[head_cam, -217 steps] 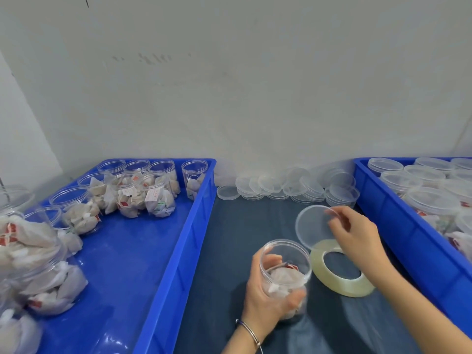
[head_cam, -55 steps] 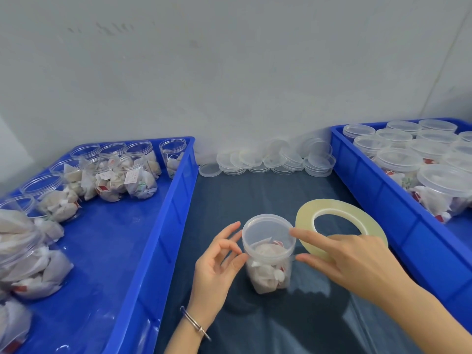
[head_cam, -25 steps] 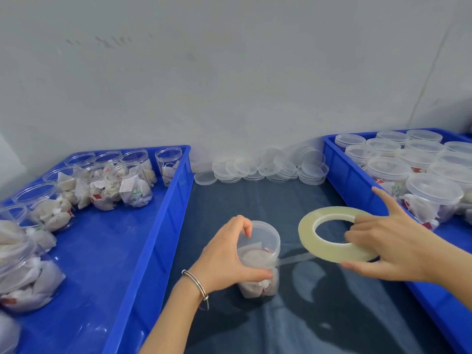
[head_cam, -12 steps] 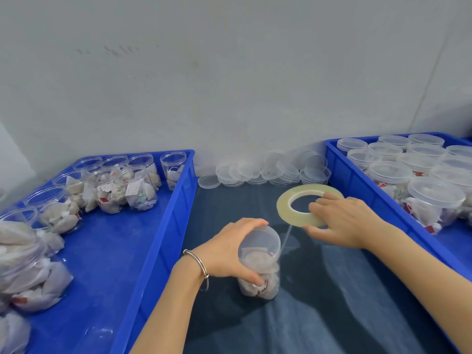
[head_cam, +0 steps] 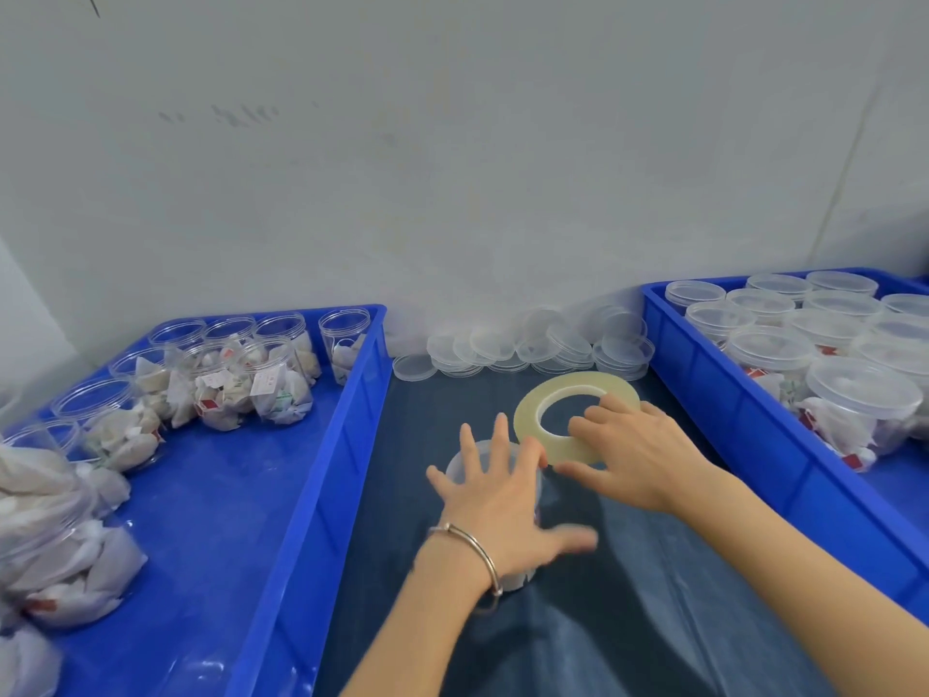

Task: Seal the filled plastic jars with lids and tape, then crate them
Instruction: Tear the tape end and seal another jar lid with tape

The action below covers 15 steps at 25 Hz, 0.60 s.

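Jar [head_cam: 470, 457] upright mid-tabletop [head_cam: 628, 621], lidded. Left hand [head_cam: 502, 500] flat on top, fingers straight, spread. Tape [head_cam: 563, 394] at jar's 1 o'clock, touching rim; right hand [head_cam: 638, 455] fingers curled around it. Spare lids [head_cam: 528, 344] at 12. Crates [head_cam: 311, 475] at 9 and 3.

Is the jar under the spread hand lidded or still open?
Lidded: a clear lid's rim shows past the left hand pressing flat on the jar.
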{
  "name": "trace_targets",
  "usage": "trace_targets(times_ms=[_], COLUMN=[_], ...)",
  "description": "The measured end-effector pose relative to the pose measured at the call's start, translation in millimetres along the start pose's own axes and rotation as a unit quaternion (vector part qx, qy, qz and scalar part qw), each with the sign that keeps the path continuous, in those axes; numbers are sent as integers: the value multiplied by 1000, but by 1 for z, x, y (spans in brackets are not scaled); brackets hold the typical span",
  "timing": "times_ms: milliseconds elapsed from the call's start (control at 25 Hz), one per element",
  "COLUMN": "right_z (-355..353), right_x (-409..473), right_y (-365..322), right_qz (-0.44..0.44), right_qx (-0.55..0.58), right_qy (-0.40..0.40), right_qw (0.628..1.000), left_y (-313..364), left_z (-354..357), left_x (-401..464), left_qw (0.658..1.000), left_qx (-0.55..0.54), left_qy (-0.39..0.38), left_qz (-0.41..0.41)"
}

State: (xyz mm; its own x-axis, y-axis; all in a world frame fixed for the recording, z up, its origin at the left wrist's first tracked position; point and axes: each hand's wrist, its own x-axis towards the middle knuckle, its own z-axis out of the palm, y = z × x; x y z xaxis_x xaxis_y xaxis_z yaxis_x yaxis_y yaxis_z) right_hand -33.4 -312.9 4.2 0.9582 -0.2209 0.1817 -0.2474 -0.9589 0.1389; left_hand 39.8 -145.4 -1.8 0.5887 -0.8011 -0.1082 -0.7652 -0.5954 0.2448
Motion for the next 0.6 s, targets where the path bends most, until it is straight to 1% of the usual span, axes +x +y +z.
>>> trace_targets(times_ms=[40,80,120,160,200,280,400,480,520,600], right_z=[-2,-5,-8,-11,-14,-19,-16,-8,-6,-5], right_x=[-1,-3,-6,-8,-11,-19,-28,-30,-30,-24], right_y=[2,5,10,16,23,37,51,52,52,48], right_qz=[-3,-6,-10,-17,-20,-5,7,-5,-6,5], right_qx=[-10,-21,-36,-51,-62,-75,-61,-19,-5,-7], right_qy=[10,22,32,37,36,20,-12,-28,-33,-39], right_qw=[1000,1000,999,998,997,997,998,999,999,999], left_y=[5,7,5,-1,-7,-22,-35,-39,-39,-34], left_z=[7,10,11,9,6,-2,-14,-17,-19,-20], left_x=[-1,-2,-2,0,2,3,-2,-1,0,-1], left_qw=[997,987,976,970,970,976,972,973,976,985], left_qx=[3,10,2,-29,-64,-115,-125,-133,-131,-121], left_qy=[81,161,216,242,230,161,104,69,43,-6], left_qz=[-19,-19,-6,12,32,87,167,177,168,120])
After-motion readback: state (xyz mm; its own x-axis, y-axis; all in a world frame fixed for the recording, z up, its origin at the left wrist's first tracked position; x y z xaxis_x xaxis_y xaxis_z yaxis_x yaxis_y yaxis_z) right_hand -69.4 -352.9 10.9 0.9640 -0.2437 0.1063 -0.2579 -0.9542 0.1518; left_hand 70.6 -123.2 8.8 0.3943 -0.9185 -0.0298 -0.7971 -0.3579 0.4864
